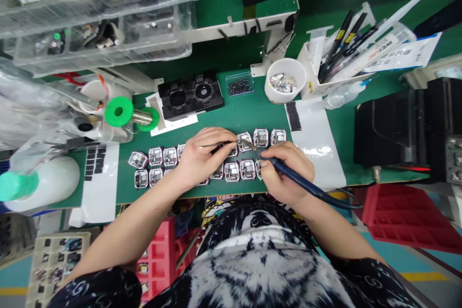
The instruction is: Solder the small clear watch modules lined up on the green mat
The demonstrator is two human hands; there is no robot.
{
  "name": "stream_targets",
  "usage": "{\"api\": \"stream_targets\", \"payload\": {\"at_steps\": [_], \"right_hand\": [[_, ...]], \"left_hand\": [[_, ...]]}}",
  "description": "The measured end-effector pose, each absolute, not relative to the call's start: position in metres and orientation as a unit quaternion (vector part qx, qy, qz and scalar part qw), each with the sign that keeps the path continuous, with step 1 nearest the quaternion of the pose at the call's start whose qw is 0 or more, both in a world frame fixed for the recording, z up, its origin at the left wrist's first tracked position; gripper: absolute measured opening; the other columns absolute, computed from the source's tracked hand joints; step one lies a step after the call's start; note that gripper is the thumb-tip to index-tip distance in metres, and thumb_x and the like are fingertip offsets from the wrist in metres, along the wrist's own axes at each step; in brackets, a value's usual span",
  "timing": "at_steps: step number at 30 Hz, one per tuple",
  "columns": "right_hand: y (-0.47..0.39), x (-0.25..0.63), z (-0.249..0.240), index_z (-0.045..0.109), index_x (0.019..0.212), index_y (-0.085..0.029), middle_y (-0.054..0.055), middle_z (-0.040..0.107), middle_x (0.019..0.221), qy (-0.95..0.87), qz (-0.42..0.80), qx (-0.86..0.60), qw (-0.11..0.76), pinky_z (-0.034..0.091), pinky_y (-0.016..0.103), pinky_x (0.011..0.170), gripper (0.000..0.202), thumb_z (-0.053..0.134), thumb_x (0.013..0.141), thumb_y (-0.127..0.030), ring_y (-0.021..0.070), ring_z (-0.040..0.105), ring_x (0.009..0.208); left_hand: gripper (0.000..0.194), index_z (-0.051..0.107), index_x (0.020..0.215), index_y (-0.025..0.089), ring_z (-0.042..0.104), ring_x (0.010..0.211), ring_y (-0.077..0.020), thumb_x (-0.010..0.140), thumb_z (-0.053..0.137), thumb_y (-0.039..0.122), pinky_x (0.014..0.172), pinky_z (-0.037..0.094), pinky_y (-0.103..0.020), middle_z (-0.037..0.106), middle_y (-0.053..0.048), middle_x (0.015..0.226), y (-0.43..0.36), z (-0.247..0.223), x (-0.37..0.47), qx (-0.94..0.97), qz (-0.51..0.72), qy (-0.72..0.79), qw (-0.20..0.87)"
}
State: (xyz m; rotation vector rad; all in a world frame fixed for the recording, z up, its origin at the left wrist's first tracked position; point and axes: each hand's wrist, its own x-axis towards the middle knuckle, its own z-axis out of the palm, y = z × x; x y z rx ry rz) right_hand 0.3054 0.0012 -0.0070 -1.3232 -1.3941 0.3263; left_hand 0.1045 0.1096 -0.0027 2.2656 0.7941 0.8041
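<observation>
Left hand (209,159): fingers pinched on thin tweezers (216,144), their tip end at the left edge of one open square device (244,142). Right hand (288,171): fingers closed round a blue soldering iron (301,182), pen-style, tip over the same device. Looks like the tip touches the insides, but too small to be sure. That device sits in the upper of two rows of similar devices (232,172) on the green bench (267,114), partly hidden by both hands. Behind the rows: black tray (191,95), clear box of small dark parts (239,84), white tub of bits (285,82). Solder spool (120,111) left of the black tray, white sheet (319,147) right of the rows.
</observation>
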Motion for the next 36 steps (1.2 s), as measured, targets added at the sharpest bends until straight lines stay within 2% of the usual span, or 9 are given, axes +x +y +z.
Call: {"api": "stream_targets", "payload": {"at_steps": [20,36], "right_hand": [[0.0032,0.3047,-0.0085,0.068,0.097,-0.024,-0.001,0.071,0.085,-0.598,0.153,-0.575,0.537,0.056,0.033,0.069,0.017,0.066,0.084,-0.014,0.015,0.067,0.074],[0.0036,0.3052,-0.0089,0.068,0.097,-0.024,-0.001,0.07,0.083,-0.602,0.158,-0.571,0.536,0.057,0.033,0.068,0.016,0.065,0.084,-0.014,0.0148,0.067,0.075]], "left_hand": [[0.01,0.075,0.105,0.024,0.076,0.098,-0.0174,0.099,0.067,0.025,0.091,0.063,-0.037,0.08,-0.002,0.105,0.1107,-0.0026,0.1041,0.854,0.299,0.307,0.294],[0.011,0.074,0.106,0.022,0.073,0.1,-0.0181,0.099,0.065,0.022,0.089,0.061,-0.036,0.078,-0.004,0.104,0.1116,0.0007,0.105,0.84,0.28,0.34,0.315]]}}
